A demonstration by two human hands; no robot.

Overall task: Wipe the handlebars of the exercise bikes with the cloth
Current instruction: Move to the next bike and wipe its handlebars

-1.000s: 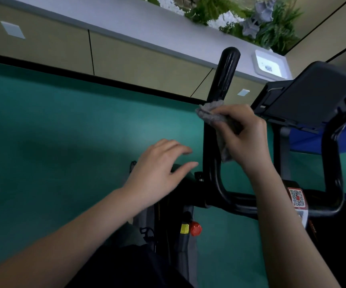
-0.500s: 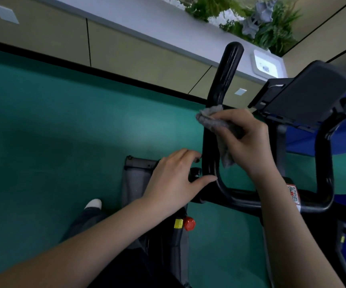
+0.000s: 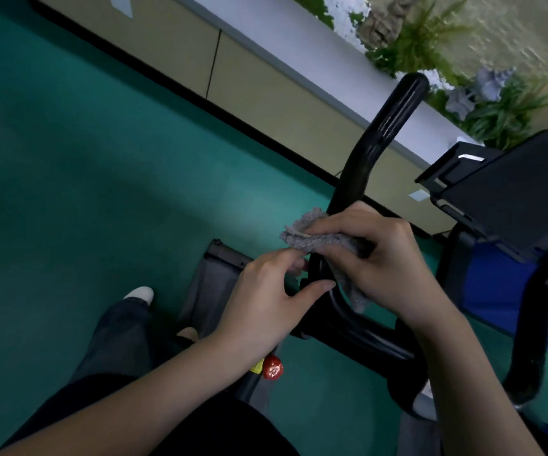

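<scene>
The grey cloth (image 3: 315,240) is wrapped around the left handlebar (image 3: 364,166) of the exercise bike, low on the upright black grip, just above the bend where the bar curves toward the centre. One loose corner sticks out to the left of the bar and another tail hangs down on its right side.

The right hand (image 3: 384,264) grips the cloth, fingers curled round it and the bar together. The left hand (image 3: 266,301) comes in from the near left with its fingers curled at the cloth's lower edge and its thumb stretched across to the bar; it looks to be pinching the fabric, though the contact is partly hidden.

Farther right, the black console tray (image 3: 509,192) stands tilted on its post, and the right handlebar (image 3: 529,340) rises at the frame's edge, not yet touched by either hand. Below the hands a red knob (image 3: 272,368) sits on the bike's frame. Green floor (image 3: 85,159) spreads to the left, bordered far off by a beige wall base (image 3: 266,93) and a planter of greenery (image 3: 430,44).

The likeliest trouble is the cloth bunching: with two loose ends and both hands crowded at one spot, a stroke upward could drag only a ridge of fabric and leave the glossy upper grip streaked. A slack hold could also let the hanging tail slip free and drop to the floor.
</scene>
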